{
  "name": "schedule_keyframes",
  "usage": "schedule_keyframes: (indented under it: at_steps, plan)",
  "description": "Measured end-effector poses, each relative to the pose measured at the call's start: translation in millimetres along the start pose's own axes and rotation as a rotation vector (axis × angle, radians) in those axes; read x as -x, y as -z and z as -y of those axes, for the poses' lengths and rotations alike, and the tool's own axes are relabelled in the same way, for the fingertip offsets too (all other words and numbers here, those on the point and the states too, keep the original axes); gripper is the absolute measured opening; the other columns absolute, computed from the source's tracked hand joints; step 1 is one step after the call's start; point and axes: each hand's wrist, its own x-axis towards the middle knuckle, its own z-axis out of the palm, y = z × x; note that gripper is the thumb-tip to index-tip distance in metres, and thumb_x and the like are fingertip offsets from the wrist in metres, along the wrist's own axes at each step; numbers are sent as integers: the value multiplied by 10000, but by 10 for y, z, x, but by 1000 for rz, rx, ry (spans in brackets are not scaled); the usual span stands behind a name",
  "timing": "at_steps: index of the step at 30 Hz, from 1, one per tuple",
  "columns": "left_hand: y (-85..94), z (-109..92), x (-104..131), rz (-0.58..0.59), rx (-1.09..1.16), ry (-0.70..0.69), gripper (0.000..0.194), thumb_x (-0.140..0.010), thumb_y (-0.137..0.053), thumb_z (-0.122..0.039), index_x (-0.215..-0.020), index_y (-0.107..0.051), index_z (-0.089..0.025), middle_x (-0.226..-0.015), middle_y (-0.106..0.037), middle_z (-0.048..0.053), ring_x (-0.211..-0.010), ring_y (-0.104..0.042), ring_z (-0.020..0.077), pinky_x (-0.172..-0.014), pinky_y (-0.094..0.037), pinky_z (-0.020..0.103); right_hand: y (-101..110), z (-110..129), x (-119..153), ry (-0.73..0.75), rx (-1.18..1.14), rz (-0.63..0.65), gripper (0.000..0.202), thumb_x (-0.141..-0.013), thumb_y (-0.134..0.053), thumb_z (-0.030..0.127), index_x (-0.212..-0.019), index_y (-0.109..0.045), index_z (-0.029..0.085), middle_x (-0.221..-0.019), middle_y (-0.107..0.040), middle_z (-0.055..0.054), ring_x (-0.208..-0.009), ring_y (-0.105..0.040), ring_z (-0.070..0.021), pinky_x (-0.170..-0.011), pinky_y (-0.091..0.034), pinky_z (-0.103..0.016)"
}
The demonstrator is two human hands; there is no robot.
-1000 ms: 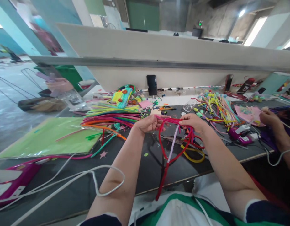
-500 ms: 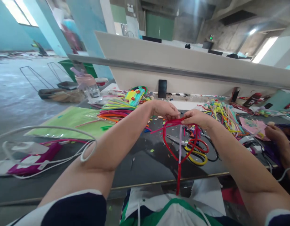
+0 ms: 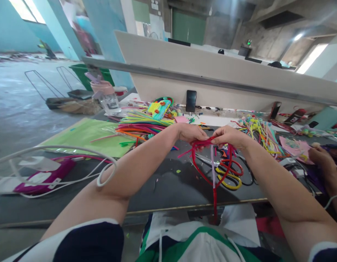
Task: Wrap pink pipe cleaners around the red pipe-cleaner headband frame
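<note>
My left hand and my right hand meet above the dark table, both pinching the top of a red pipe-cleaner shape. Its red stems form a heart-like loop that hangs below my fingers. A pale lilac stem runs down its middle, and a red tail drops past the table edge. A pink stem end sticks out to the left of my left hand. Behind the loop lie scissors with yellow and red handles. My fingertips hide the exact join.
Bundles of coloured pipe cleaners lie left, beside a green sheet. More stems are heaped right. A phone leans on the partition. A white cable loops near my left forearm. Another person's hand is at far right.
The view has shifted slightly. Both hands keep hold of the red shape; my left fingers have curled lower behind its top, and the hanging tail has swung a little to the right.
</note>
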Motion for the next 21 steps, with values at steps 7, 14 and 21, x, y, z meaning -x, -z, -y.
schedule_keyframes:
  at_steps: [7, 14, 21]
  plan:
    - [-89, 91, -42, -40, 63, -63, 161, -696, -726, -257, -597, -673, -142, -578, -610, 38, -529, -532, 127, -627, -457, 269, -8, -62, -36, -11, 8, -13, 254, -595, -779, 337, -726, -680, 144, -575, -606, 20, -507, -525, -88, -501, -440, -211]
    - [-117, 122, -40, -110, 76, -93, 145, -693, -734, -262, -654, -703, -126, -593, -627, 64, -541, -564, 141, -614, -466, 273, 47, -161, -52, -35, -64, -30, 260, -581, -792, 331, -705, -667, 140, -560, -597, 21, -502, -528, -88, -501, -456, -214]
    - [-56, 225, -67, -100, 66, -95, 190, -669, -746, -300, -697, -696, -119, -569, -621, 43, -542, -563, 126, -618, -463, 255, 166, -188, -32, -48, -52, 55, 275, -619, -774, 352, -787, -683, 154, -625, -636, 11, -554, -560, -95, -561, -465, -217]
